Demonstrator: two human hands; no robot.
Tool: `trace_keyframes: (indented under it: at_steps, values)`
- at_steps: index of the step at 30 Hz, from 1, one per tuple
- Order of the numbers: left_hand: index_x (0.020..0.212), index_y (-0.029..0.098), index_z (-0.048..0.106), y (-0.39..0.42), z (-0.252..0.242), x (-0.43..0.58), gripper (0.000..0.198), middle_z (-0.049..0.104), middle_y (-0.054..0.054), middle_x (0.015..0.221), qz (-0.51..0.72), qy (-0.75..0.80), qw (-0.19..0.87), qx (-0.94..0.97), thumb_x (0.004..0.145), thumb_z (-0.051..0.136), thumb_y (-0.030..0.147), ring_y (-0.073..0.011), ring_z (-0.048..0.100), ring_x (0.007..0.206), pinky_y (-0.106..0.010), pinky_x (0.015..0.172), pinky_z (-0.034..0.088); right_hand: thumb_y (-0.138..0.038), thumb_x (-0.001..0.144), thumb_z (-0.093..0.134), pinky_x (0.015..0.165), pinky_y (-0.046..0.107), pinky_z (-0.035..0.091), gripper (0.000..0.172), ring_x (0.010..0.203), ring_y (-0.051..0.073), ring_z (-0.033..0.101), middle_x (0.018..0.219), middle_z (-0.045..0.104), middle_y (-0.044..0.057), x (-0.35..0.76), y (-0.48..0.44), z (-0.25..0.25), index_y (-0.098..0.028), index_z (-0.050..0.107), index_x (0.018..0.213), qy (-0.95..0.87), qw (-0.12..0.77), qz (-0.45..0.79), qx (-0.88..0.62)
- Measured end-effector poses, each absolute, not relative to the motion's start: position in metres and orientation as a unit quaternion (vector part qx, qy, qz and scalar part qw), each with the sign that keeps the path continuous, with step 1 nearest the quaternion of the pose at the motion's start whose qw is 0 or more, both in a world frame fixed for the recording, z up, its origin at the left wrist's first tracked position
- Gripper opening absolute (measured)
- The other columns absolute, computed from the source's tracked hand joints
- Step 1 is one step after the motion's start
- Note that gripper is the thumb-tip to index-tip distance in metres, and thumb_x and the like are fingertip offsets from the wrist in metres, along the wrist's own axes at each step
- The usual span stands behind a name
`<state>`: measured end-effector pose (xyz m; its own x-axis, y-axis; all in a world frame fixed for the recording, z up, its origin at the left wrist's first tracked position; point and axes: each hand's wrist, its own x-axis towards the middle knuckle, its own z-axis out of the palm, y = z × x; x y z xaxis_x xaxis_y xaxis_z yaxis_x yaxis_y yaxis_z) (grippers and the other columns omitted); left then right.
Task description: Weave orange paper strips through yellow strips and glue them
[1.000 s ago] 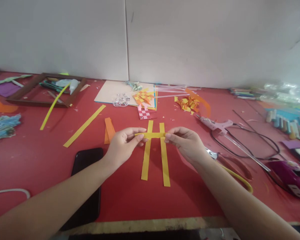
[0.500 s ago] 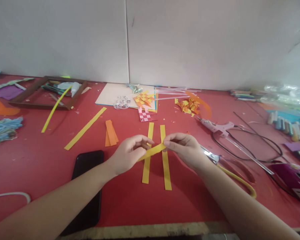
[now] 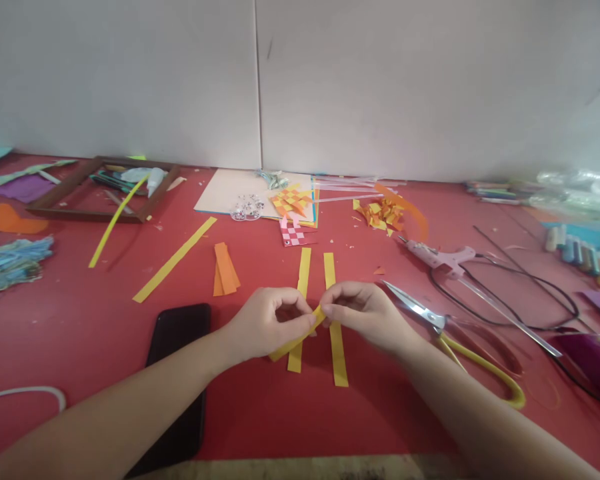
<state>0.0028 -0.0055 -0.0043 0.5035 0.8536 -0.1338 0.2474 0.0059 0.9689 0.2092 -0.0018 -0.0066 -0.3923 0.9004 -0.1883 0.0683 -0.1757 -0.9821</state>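
Observation:
Between both hands I hold a yellow paper strip (image 3: 289,348), tilted with its lower end toward the left. My left hand (image 3: 270,323) pinches it between thumb and fingers, and my right hand (image 3: 363,312) pinches its upper right end. Beneath the hands, two more strips lie upright on the red table: a left yellow strip (image 3: 295,361) and a right yellow strip (image 3: 338,353). Another long yellow strip (image 3: 175,260) lies slanted farther left. A small stack of orange paper strips (image 3: 225,270) sits close to my left hand. The fingers cover part of the held strip.
A black phone (image 3: 177,387) lies under my left forearm. Scissors (image 3: 445,323) and a pink glue gun (image 3: 440,259) with its cable are on the right. Behind are a pink checkered paper fish (image 3: 292,233), woven orange-yellow paper (image 3: 291,200), paper scraps (image 3: 383,213) and a brown frame (image 3: 87,212).
Both hands have come down slightly toward me and closer together. The held strip has moved lower and tilts more steeply. More of the scissors shows now.

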Motion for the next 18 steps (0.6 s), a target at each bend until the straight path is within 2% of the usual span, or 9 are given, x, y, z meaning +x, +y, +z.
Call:
trace_keyframes:
  at_steps: [5,13,18]
  values:
    - [0.075,0.016,0.064,-0.0072,-0.0064,0.0033,0.017,0.066,0.001,0.072,0.258,0.397,0.59,0.655,0.083,0.063,0.031,-0.0101,0.056,0.064,-0.021,0.058,0.043,-0.03,0.073,0.074,0.057,0.023,0.047,0.016,0.058,0.009,0.057,0.065,0.064,0.0,0.2072,-0.0034,-0.0046,-0.016,0.066,0.073,-0.558,0.319,0.624,-0.445]
    - [0.074,0.017,0.062,-0.0093,-0.008,0.0047,0.009,0.061,0.004,0.068,0.261,0.381,0.557,0.69,0.081,0.059,0.022,-0.0084,0.05,0.061,-0.02,0.056,0.038,-0.028,0.073,0.07,0.058,0.023,0.044,0.014,0.059,0.009,0.054,0.065,0.061,0.0,0.202,-0.0071,-0.0049,-0.016,0.064,0.071,-0.571,0.296,0.629,-0.437]
    - [0.071,0.017,0.059,-0.0066,-0.0059,0.0068,0.014,0.056,0.004,0.066,0.298,0.39,0.548,0.677,0.083,0.058,0.024,-0.0085,0.048,0.06,-0.02,0.055,0.037,-0.024,0.072,0.067,0.058,0.024,0.044,0.01,0.059,0.01,0.055,0.062,0.059,-0.001,0.2051,-0.0046,-0.0056,-0.017,0.061,0.069,-0.57,0.306,0.627,-0.435]
